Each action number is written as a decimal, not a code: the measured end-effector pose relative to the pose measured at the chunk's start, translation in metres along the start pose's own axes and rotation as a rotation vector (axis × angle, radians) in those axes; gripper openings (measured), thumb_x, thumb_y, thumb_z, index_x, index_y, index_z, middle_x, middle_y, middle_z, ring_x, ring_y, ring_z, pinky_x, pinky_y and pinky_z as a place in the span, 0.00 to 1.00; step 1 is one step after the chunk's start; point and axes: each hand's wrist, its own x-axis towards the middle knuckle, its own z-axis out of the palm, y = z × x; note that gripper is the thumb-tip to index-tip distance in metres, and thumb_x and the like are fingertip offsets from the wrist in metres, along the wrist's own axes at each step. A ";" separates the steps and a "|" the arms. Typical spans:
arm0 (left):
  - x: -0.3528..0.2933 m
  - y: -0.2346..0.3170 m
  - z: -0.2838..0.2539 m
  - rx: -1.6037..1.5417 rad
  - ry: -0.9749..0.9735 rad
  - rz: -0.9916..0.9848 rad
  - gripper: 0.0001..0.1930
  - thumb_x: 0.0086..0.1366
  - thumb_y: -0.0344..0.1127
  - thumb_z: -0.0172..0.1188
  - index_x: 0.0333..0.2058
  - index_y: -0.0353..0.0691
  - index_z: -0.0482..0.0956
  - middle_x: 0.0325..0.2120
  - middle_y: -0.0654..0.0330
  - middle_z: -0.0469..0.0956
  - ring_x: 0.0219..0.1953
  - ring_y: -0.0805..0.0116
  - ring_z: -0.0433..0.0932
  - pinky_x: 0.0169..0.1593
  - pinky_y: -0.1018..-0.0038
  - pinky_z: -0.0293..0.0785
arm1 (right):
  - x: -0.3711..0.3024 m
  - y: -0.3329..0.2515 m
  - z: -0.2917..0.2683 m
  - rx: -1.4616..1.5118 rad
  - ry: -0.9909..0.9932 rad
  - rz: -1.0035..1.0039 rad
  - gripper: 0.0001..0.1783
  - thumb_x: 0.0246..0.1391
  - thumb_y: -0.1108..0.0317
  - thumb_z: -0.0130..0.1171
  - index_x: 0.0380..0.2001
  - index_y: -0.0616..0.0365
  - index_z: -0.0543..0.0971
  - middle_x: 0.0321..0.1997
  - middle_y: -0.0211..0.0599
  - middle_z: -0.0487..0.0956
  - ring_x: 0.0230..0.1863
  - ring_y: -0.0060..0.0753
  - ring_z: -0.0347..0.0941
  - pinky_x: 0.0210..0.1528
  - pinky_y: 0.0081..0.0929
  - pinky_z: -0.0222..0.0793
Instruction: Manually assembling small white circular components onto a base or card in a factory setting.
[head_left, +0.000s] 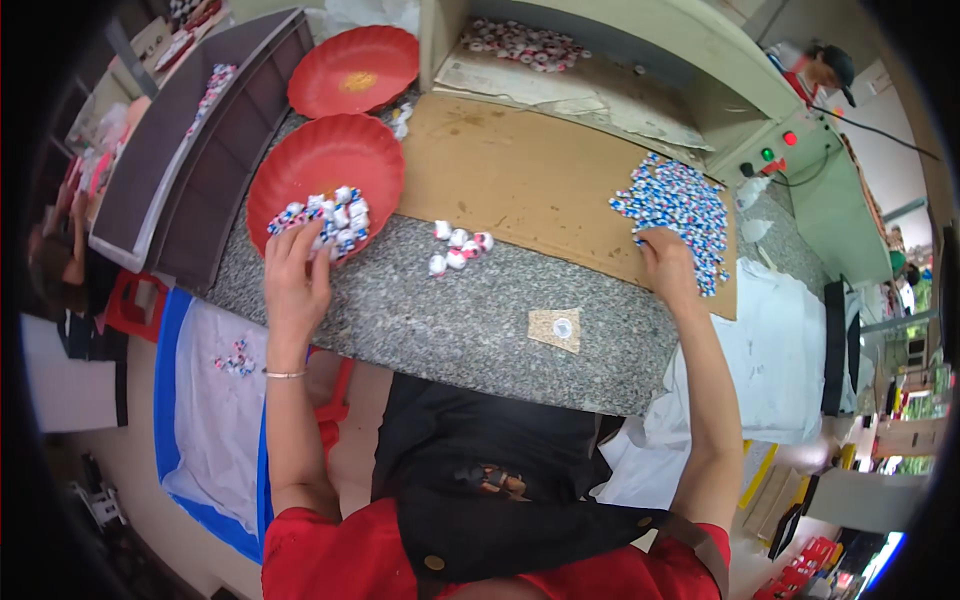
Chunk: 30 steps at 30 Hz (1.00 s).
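Over the near edge of a red fluted bowl (275, 190), my left hand (290, 268) bends down onto a heap of small white, blue and red pieces (340, 212). Its fingers and thumb look apart. My right hand (668, 262) is at the near left edge of a spread pile of tiny blue-and-white pieces (675, 200) on a cardboard sheet (520, 180). Its fingers are closed together at the tips, and what they pinch is hidden. Between the hands, several round white-and-red pieces (457, 248) lie in a loose group on the granite worktop (430, 320).
A second red bowl (350, 75) with yellowish bits stands behind the first. A small tan card (554, 329) with a white round piece lies near the front edge. An open shelf (580, 85) holds more pieces. Left is a blue-edged bin (205, 430); right, white cloth (770, 350).
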 end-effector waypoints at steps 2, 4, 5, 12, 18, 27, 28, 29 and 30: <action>0.009 0.008 0.007 0.151 0.129 0.050 0.13 0.56 0.25 0.62 0.42 0.34 0.78 0.38 0.51 0.78 0.43 0.53 0.76 0.48 0.63 0.71 | 0.003 0.007 -0.001 -0.044 -0.033 -0.026 0.08 0.46 0.81 0.57 0.32 0.63 0.79 0.33 0.47 0.78 0.40 0.50 0.74 0.43 0.40 0.71; 0.010 0.022 0.019 -0.074 0.152 0.030 0.12 0.56 0.25 0.63 0.40 0.35 0.79 0.39 0.53 0.78 0.46 0.54 0.75 0.50 0.63 0.70 | 0.008 0.001 -0.001 -0.093 -0.055 -0.043 0.08 0.45 0.82 0.57 0.31 0.62 0.79 0.33 0.46 0.77 0.41 0.49 0.74 0.44 0.40 0.70; 0.009 0.030 0.027 -0.225 0.050 0.051 0.11 0.55 0.26 0.63 0.39 0.36 0.79 0.39 0.53 0.77 0.46 0.54 0.74 0.51 0.62 0.69 | 0.011 -0.004 -0.001 -0.174 -0.092 -0.056 0.08 0.45 0.82 0.56 0.31 0.62 0.78 0.32 0.46 0.76 0.41 0.50 0.73 0.43 0.41 0.70; 0.021 0.090 0.102 -0.230 -0.415 0.245 0.09 0.52 0.30 0.63 0.34 0.39 0.79 0.34 0.56 0.76 0.43 0.55 0.72 0.47 0.63 0.68 | -0.018 -0.058 -0.014 -0.017 -0.067 0.068 0.06 0.51 0.80 0.55 0.34 0.63 0.77 0.35 0.45 0.73 0.38 0.48 0.73 0.40 0.38 0.71; 0.036 0.097 0.128 -0.035 -0.580 0.362 0.09 0.51 0.29 0.61 0.34 0.39 0.78 0.34 0.54 0.75 0.43 0.54 0.73 0.46 0.62 0.68 | -0.081 -0.091 -0.037 0.221 -0.242 0.128 0.13 0.50 0.80 0.58 0.41 0.61 0.79 0.42 0.46 0.76 0.36 0.48 0.77 0.38 0.35 0.74; -0.007 0.092 0.090 -1.275 -0.617 -0.304 0.15 0.58 0.21 0.64 0.45 0.38 0.78 0.39 0.65 0.69 0.41 0.77 0.71 0.44 0.78 0.74 | -0.061 -0.098 -0.025 0.047 -0.428 0.008 0.03 0.51 0.78 0.57 0.31 0.61 0.77 0.34 0.47 0.76 0.35 0.55 0.75 0.34 0.44 0.72; -0.023 0.090 0.082 -1.350 -0.670 -0.411 0.16 0.59 0.21 0.62 0.47 0.37 0.77 0.41 0.64 0.70 0.42 0.76 0.72 0.46 0.77 0.74 | -0.060 -0.101 -0.021 0.077 -0.423 -0.028 0.04 0.50 0.79 0.56 0.31 0.62 0.77 0.34 0.48 0.76 0.35 0.56 0.75 0.35 0.44 0.71; -0.039 0.092 0.077 -1.421 -0.693 -0.525 0.16 0.61 0.21 0.61 0.49 0.36 0.77 0.44 0.63 0.70 0.43 0.75 0.74 0.48 0.76 0.75 | -0.058 -0.105 -0.022 0.117 -0.420 -0.084 0.05 0.50 0.79 0.56 0.32 0.62 0.77 0.34 0.48 0.76 0.35 0.56 0.75 0.35 0.44 0.71; -0.063 0.089 0.082 -1.494 -0.594 -0.434 0.17 0.64 0.22 0.59 0.52 0.35 0.75 0.45 0.63 0.72 0.44 0.73 0.76 0.48 0.75 0.75 | -0.053 -0.116 -0.027 0.127 -0.484 -0.086 0.07 0.50 0.80 0.54 0.33 0.62 0.78 0.34 0.49 0.76 0.36 0.56 0.75 0.37 0.43 0.71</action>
